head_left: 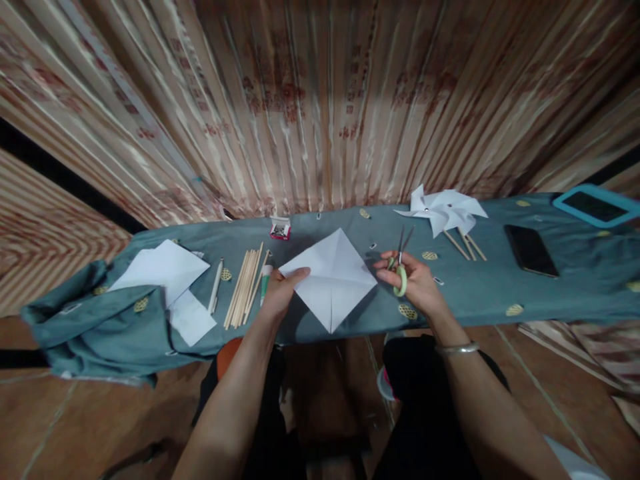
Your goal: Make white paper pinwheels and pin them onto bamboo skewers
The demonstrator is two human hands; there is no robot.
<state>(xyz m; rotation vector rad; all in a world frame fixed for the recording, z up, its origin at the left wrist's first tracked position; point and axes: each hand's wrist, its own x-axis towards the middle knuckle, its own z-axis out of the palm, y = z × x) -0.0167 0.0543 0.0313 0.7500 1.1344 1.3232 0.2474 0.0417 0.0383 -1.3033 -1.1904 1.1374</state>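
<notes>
A creased white square of paper (334,277) is turned corner-down in front of me, with a slit-like line running up from its near corner. My left hand (284,287) is closed on its left corner, thumb on top. Just off the paper's right corner, my right hand (413,280) is closed around a pair of scissors (401,261) with light green handles. The blades point away from me and stand a little apart. Beside my left hand lie a green-and-white tube (265,283), partly hidden, and a row of several wooden sticks (243,287).
White paper sheets (173,270) and a pen (216,287) lie to the left on the green tablecloth (360,320). A small red box (281,229) holds metal bits. Paper pinwheels (445,208) on sticks, a phone (531,250) and a blue-framed tablet (597,204) lie right. A curtain (320,100) hangs behind.
</notes>
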